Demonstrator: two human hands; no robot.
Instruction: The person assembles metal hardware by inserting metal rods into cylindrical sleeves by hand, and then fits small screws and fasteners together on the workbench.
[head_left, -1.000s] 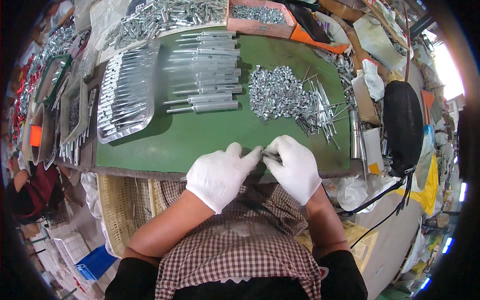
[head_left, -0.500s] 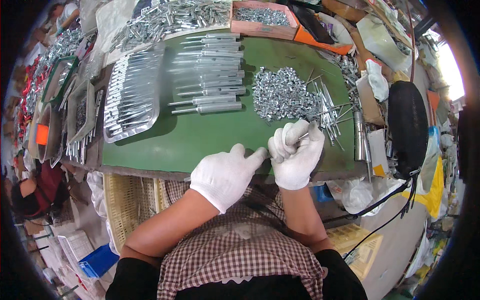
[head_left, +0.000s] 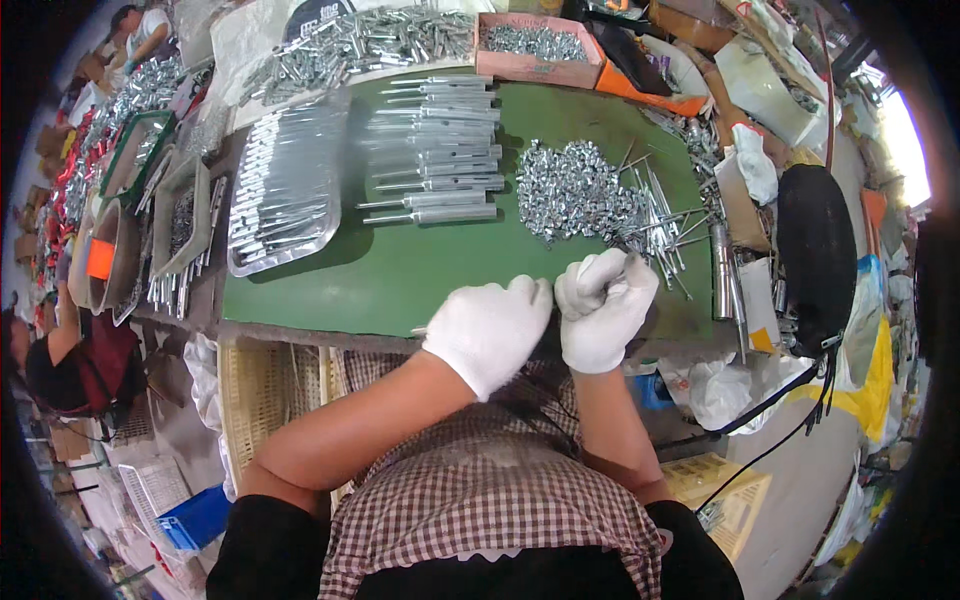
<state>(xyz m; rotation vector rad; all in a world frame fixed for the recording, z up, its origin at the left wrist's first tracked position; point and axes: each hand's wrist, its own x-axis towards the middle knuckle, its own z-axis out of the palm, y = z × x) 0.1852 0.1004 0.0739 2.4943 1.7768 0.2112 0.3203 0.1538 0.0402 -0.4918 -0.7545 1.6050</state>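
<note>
My left hand, in a white knit glove, is closed over the near edge of the green work surface. The tip of a thin metal rod sticks out on its wrist side; the rest lies hidden in the glove. Right beside it, my gloved right hand is curled with thumb and fingers pressed together, and what they hold cannot be seen. Beyond my right hand are a pile of small metal fittings and loose thin metal pins. Metal tubes with thin rods lie in a row farther left.
A metal tray of slim metal parts stands at left. Behind are a heap of metal pieces and a pink box of small parts. Bins line the left side; a black padded object stands right. Another person is far left.
My left hand has moved right and slightly up, and its outstretched fingers have curled in beside my right hand. My right hand stays curled. The whole view has shifted a little.
</note>
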